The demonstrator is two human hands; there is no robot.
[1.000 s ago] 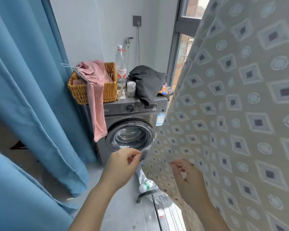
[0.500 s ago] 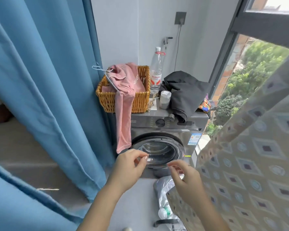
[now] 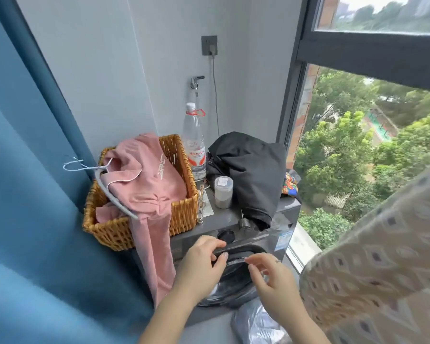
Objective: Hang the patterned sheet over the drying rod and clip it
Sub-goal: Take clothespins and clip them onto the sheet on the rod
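Observation:
The patterned sheet (image 3: 382,256), beige with dark diamond shapes, hangs down the right edge of the view; the drying rod is out of frame. Several clips (image 3: 200,204) lie on the washing machine (image 3: 224,218), right beside the wicker basket (image 3: 181,214). My left hand (image 3: 201,266) hovers before the machine's control panel, fingers loosely curled and holding nothing. My right hand (image 3: 271,281) is just to its right, also without anything in it, a little left of the sheet's edge and not touching it.
A pink garment (image 3: 147,184) on a grey hanger (image 3: 109,192) spills over the basket. A water bottle (image 3: 195,145), a small jar (image 3: 223,192) and a black garment (image 3: 251,170) stand on the machine. Blue curtain (image 3: 35,219) at left, window (image 3: 358,145) at right, plastic bag (image 3: 256,324) on the floor.
The view has swung left and closer to the washing machine, so the sheet now fills only the right edge. Both hands have come away from the sheet toward the machine's front.

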